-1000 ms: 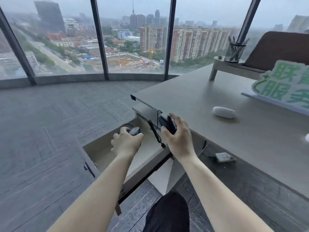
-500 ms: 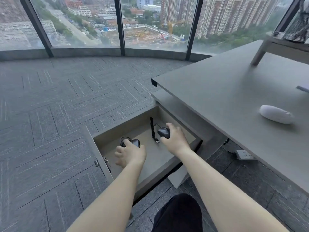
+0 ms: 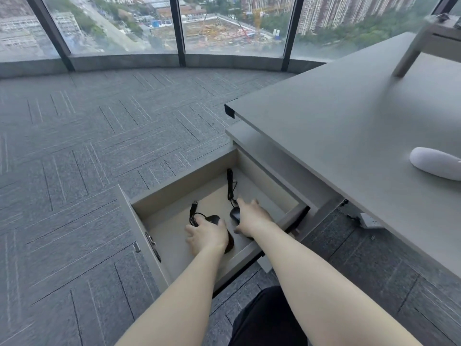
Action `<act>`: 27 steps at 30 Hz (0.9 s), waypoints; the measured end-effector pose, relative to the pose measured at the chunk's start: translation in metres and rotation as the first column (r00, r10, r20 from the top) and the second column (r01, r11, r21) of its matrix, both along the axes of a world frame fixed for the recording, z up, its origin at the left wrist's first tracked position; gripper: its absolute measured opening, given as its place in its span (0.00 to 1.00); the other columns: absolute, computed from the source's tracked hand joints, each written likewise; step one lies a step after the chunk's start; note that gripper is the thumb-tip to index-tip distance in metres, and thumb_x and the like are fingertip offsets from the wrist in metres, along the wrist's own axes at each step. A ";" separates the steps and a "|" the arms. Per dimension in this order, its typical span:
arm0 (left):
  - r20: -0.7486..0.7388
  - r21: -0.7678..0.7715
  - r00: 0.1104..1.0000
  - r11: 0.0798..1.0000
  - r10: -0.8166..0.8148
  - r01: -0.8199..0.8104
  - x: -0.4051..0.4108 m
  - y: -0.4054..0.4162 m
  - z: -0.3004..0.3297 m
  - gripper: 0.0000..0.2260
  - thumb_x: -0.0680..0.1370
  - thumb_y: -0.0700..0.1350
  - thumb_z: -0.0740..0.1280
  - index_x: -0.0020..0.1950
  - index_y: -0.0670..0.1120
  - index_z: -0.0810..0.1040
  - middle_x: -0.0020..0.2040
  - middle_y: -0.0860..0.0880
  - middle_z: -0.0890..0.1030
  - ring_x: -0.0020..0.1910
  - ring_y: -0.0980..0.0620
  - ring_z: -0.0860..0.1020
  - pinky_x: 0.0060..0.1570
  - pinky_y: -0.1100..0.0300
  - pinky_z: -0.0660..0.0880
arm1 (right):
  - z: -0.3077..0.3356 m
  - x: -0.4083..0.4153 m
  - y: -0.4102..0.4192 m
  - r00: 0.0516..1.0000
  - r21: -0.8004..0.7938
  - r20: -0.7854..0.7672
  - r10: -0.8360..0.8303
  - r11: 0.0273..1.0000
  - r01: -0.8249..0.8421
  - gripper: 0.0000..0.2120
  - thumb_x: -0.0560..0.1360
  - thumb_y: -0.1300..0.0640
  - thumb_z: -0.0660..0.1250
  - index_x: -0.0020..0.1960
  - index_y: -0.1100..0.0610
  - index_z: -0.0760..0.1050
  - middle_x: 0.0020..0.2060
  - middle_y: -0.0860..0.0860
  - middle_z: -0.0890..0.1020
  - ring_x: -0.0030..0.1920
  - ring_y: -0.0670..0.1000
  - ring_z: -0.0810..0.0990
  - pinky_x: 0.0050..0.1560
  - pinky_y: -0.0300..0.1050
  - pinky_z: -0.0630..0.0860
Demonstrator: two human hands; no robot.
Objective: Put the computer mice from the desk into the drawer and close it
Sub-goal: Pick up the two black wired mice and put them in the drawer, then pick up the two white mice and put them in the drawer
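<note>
The drawer (image 3: pixel 184 182) under the desk (image 3: pixel 349 136) stands pulled out. Both my hands are down inside it. My left hand (image 3: pixel 207 237) lies over a black wired mouse (image 3: pixel 215 219) on the drawer floor, whose USB plug (image 3: pixel 193 208) points away from me. My right hand (image 3: pixel 252 217) grips a second black wired mouse (image 3: pixel 234 215), and its cable (image 3: pixel 229 183) runs toward the drawer's back. A white mouse (image 3: pixel 436 166) rests on the desk top at the right edge of view.
The drawer front (image 3: pixel 147 248) with its metal handle sticks out over the grey carpet. A small riser's leg (image 3: pixel 409 53) stands on the desk's far end. A white power socket (image 3: pixel 370 219) lies on the floor under the desk. Floor-to-ceiling windows run behind.
Both hands have gone lower into the drawer with the black mice, which now lie on its floor. My view has tilted further down.
</note>
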State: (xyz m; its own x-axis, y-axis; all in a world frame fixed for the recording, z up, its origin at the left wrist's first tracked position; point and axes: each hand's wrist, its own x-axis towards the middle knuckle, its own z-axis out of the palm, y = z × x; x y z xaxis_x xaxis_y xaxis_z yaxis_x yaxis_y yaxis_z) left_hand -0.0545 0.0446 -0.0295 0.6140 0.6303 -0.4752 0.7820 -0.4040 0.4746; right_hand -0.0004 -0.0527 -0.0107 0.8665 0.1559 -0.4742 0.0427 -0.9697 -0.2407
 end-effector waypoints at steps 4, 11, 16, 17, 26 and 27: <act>0.037 -0.049 0.998 0.997 -0.054 0.056 0.001 0.004 0.005 0.22 0.80 0.52 0.56 0.73 0.45 0.63 0.67 0.37 0.66 0.63 0.33 0.70 0.62 0.47 0.70 | 0.005 -0.004 -0.001 1.000 0.013 0.018 -0.016 1.000 0.016 0.27 0.74 0.56 0.70 0.70 0.52 0.63 0.63 0.59 0.68 0.60 0.63 0.75 0.57 0.56 0.76; 0.239 0.157 0.925 0.952 -0.296 0.264 0.002 -0.023 0.075 0.19 0.78 0.46 0.58 0.69 0.47 0.70 0.68 0.40 0.68 0.65 0.39 0.66 0.62 0.47 0.67 | 0.094 -0.032 -0.051 0.882 0.314 0.443 -0.161 0.949 0.016 0.17 0.79 0.58 0.60 0.67 0.56 0.71 0.61 0.57 0.76 0.57 0.60 0.78 0.53 0.54 0.77; 0.610 0.223 0.605 0.844 -0.511 0.488 0.008 -0.104 0.142 0.14 0.78 0.42 0.60 0.61 0.45 0.78 0.61 0.43 0.76 0.59 0.43 0.73 0.54 0.54 0.71 | 0.169 -0.067 -0.135 0.633 0.455 0.667 -0.392 0.888 0.069 0.13 0.78 0.61 0.60 0.58 0.58 0.80 0.54 0.54 0.83 0.52 0.55 0.82 0.49 0.45 0.77; 0.645 0.247 0.529 0.805 -0.552 0.539 0.009 -0.127 0.153 0.13 0.78 0.42 0.61 0.61 0.45 0.78 0.59 0.44 0.77 0.58 0.43 0.75 0.55 0.54 0.71 | 0.181 -0.075 -0.160 0.582 0.466 0.686 -0.437 0.878 0.110 0.13 0.77 0.61 0.61 0.57 0.57 0.80 0.54 0.54 0.83 0.52 0.55 0.82 0.49 0.46 0.77; 0.349 0.405 0.235 0.372 -0.907 0.835 0.033 -0.305 0.192 0.28 0.74 0.48 0.65 0.74 0.53 0.65 0.72 0.45 0.67 0.69 0.41 0.67 0.64 0.48 0.70 | 0.199 -0.137 -0.388 0.402 0.287 0.622 -0.672 0.673 0.681 0.20 0.77 0.55 0.61 0.68 0.52 0.70 0.66 0.55 0.71 0.60 0.60 0.77 0.54 0.52 0.74; 0.299 0.421 0.237 0.351 -0.924 0.836 0.039 -0.315 0.191 0.29 0.74 0.49 0.65 0.75 0.54 0.63 0.75 0.45 0.63 0.71 0.41 0.64 0.65 0.47 0.70 | 0.197 -0.140 -0.406 0.404 0.250 0.603 -0.688 0.644 0.723 0.22 0.77 0.54 0.61 0.71 0.53 0.67 0.68 0.55 0.69 0.62 0.61 0.76 0.56 0.53 0.73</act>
